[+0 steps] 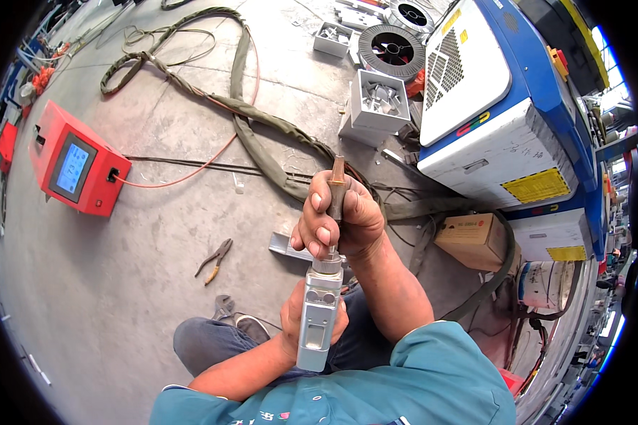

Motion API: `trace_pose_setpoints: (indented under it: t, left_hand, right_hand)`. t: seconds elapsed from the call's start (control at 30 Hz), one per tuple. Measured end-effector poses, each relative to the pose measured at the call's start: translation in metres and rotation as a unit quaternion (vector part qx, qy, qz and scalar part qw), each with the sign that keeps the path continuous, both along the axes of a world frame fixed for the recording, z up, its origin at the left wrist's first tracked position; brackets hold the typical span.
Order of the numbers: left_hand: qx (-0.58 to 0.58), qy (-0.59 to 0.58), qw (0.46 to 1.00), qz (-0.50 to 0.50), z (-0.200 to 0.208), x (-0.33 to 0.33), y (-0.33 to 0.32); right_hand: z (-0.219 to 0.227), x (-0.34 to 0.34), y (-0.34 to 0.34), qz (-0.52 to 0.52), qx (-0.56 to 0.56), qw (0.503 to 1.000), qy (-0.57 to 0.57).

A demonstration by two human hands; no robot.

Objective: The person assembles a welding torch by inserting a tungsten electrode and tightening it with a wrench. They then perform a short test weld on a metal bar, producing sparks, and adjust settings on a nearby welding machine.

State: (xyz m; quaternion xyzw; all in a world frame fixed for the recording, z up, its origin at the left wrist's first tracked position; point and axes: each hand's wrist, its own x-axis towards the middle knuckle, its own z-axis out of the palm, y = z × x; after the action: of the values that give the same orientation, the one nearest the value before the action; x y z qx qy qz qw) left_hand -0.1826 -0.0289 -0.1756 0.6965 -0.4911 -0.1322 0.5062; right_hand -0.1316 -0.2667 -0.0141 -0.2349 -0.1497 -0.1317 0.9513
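A silvery-grey, box-shaped metal hand tool [316,312] is held above the grey concrete floor [156,283], pointed away from the torso. Its body is wrapped by the curled left hand [290,312], partly hidden behind it. Below the tapered copper-coloured tip [338,170], the darker stem is pinched by the closed fingers and thumb of the right hand [356,216]. The tip end appears to be being fitted or adjusted; a steady body and careful fingertip turning seem called for. Whether the joint is tight cannot be told.

Right fingers [311,221] grip copper-tipped nozzle [338,174]; left fingers [291,312] hold silver torch [318,312]; pliers [220,255] on floor [149,283].
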Motion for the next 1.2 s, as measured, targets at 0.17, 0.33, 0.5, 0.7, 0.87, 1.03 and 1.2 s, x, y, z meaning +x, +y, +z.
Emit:
trace_pose_setpoints:
  t: [0.17, 0.33, 0.5, 0.7, 0.87, 1.03, 1.2]
  left_hand:
    - [-0.046, 0.802, 0.582, -0.125, 0.121, 0.059, -0.029]
    - [0.002, 0.457, 0.884, -0.096, 0.156, 0.093, -0.043]
    - [-0.126, 0.413, 0.879, -0.202, 0.101, 0.14, -0.032]
    - [-0.11, 0.509, 0.843, -0.134, 0.118, 0.148, -0.034]
    - [-0.111, 0.48, 0.86, -0.134, 0.129, 0.149, -0.037]
    - [-0.114, 0.497, 0.851, -0.123, 0.13, 0.145, -0.04]
    - [-0.136, 0.506, 0.845, -0.11, 0.129, 0.146, -0.042]
  right_hand:
    - [-0.001, 0.0, -0.002, -0.011, 0.008, 1.0, 0.016]
    - [0.02, -0.004, 0.001, -0.102, -0.014, 0.99, 0.092]
    - [0.039, 0.008, 0.018, -0.151, -0.064, 0.983, 0.082]
    - [0.05, 0.008, 0.03, -0.162, -0.078, 0.98, 0.089]
    - [0.055, 0.009, 0.038, -0.18, -0.106, 0.974, 0.086]
    - [0.054, 0.008, 0.036, -0.196, -0.136, 0.965, 0.108]
    - [0.05, 0.01, 0.039, -0.212, -0.14, 0.96, 0.119]
